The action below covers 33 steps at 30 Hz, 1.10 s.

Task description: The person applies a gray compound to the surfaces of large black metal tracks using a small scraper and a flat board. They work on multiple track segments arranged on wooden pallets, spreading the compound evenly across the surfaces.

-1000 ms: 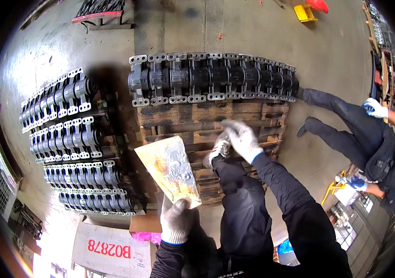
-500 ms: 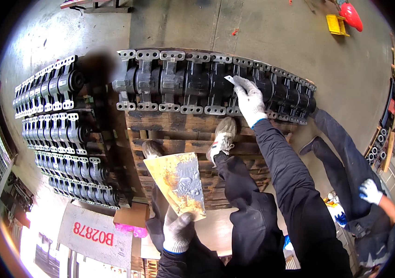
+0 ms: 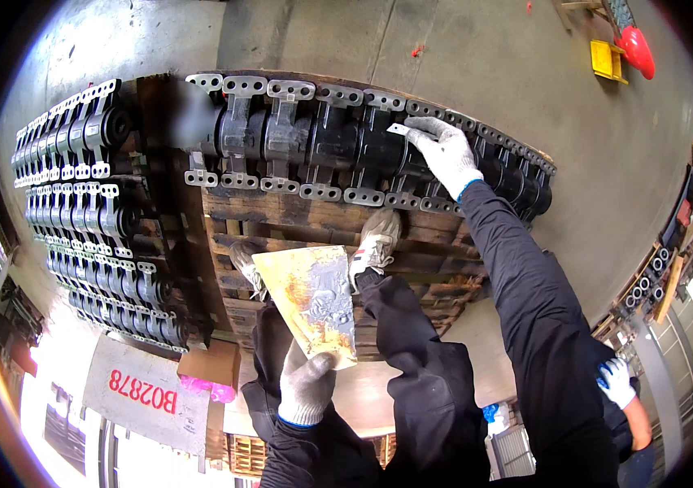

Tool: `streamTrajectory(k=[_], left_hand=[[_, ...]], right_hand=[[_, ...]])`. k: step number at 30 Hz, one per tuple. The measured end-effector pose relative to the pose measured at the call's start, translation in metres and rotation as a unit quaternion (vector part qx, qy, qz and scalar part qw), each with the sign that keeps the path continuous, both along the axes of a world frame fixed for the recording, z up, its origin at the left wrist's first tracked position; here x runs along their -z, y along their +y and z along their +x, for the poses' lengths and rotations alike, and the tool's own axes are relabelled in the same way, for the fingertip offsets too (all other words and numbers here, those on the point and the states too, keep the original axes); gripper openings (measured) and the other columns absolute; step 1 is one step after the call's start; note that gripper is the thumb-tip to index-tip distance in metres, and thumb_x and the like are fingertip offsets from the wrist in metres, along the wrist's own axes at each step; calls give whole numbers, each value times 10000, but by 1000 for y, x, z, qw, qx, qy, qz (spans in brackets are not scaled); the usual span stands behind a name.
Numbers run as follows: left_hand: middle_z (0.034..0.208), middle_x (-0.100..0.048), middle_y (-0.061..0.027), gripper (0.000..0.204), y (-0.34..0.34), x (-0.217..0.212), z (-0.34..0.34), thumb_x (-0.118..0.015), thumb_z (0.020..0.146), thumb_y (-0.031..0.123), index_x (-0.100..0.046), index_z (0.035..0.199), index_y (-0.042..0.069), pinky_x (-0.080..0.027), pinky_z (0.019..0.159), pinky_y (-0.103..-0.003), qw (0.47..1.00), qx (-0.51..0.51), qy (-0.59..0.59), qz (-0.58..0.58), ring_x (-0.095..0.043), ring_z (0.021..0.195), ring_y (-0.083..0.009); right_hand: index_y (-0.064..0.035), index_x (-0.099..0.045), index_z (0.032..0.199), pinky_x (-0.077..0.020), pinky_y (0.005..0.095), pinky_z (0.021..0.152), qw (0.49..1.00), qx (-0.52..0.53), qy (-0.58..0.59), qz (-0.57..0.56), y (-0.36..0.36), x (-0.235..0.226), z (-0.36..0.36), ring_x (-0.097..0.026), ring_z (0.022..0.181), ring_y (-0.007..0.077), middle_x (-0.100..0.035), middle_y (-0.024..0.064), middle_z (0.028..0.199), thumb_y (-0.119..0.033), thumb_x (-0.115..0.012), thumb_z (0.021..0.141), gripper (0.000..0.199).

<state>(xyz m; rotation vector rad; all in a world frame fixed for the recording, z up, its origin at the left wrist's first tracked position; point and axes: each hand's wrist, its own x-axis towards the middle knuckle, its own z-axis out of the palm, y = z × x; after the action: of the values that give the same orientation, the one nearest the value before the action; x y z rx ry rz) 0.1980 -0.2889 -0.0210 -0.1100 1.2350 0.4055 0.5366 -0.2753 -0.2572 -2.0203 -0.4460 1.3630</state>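
Observation:
My left hand, in a white knit glove, grips the lower end of a yellow board. Grey paste is smeared over the board's right half. Reaching forward, my right hand, gloved too, pinches a small flat metal blade, perhaps a scraper; its handle, if any, is hidden in the fingers. The blade is over a long black track chain with holed metal plates along both sides. Whether the blade touches the chain I cannot tell. The chain lies across a wooden pallet.
My feet stand on the pallet behind the chain. More chains lie in rows at the left. A cardboard box and a grey lettered panel are lower left. A co-worker's gloved hand shows at lower right. A yellow bin stands far right.
The view has shifted slightly, moving the chain leftward in the picture. My right hand has tilted leftward with the blade over about the same links. The co-worker's legs have left view beside the chain.

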Motion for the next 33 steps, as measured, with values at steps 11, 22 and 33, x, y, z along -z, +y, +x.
streamTrajectory(k=[11, 22, 33], left_hand=[[1369, -584, -151, 761, 5, 1, 0, -759, 784, 90, -409, 1445, -53, -453, 1071, -405, 1000, 16, -4, 7, -581, 1249, -285], [1377, -570, -165, 768, 66, -125, -9, -703, 789, 39, -379, 1482, -19, -456, 1082, -415, 978, -203, -3, 42, -568, 1264, -303], [1371, -571, -162, 741, 127, -168, -54, -705, 826, 63, -364, 1476, -36, -466, 1080, -420, 936, -343, -16, 83, -583, 1251, -306]], right_hand=[[-35, -751, 1028, -487, 279, 856, 997, 70, -3, -25, 15, -3, 5, -627, 892, 115, -732, 9, 957, -217, -800, 865, 250], [-62, -691, 1216, -460, 200, 639, 986, 122, -9, -116, 2, -148, 4, -549, 709, 36, -671, -48, 911, -232, -689, 961, 306], [-20, -652, 1246, -467, 214, 648, 993, -48, -5, -109, 154, -276, -43, -548, 716, 50, -647, -15, 911, -179, -660, 982, 309]])
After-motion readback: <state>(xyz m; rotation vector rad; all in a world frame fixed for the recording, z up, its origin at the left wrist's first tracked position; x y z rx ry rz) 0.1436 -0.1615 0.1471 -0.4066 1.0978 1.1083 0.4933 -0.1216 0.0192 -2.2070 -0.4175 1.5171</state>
